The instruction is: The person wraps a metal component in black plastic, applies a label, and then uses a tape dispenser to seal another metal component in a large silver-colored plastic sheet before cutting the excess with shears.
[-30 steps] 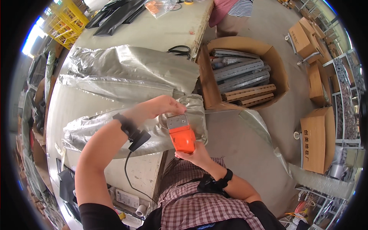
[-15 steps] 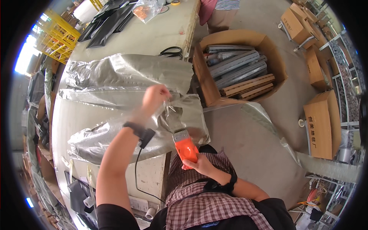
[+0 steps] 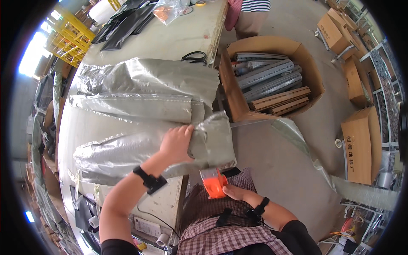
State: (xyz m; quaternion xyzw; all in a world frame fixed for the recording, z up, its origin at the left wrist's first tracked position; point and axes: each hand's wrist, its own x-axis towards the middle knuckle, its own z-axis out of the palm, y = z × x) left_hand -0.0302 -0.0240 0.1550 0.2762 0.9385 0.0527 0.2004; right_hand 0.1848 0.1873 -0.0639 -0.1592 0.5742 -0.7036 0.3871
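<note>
My left hand [image 3: 177, 143] rests on a silver-grey wrapped bundle [image 3: 119, 151], close to the folded end flap [image 3: 214, 142]. Its fingers lie spread over the wrapping, with the thumb apart on the near side. In my right hand [image 3: 233, 192] is an orange tape dispenser [image 3: 215, 185], held low against my apron just off the table's edge. Beyond my left hand lies another silver-grey bundle [image 3: 148, 78], with a long stitched strip [image 3: 136, 106] of the same material along its near side.
Black-handled scissors [image 3: 194, 56] lie on the table [image 3: 170, 42] near its right edge. Right of the table stands an open cardboard box [image 3: 231, 91] holding grey and brown rolls. A long plastic strip [image 3: 293, 138] trails across the floor. A person [image 3: 250, 21] stands beyond the box.
My left hand has come down from above the strip onto the near bundle's end. The end flap lies more folded over. My right hand and the tape dispenser have shifted slightly right and toward me.
</note>
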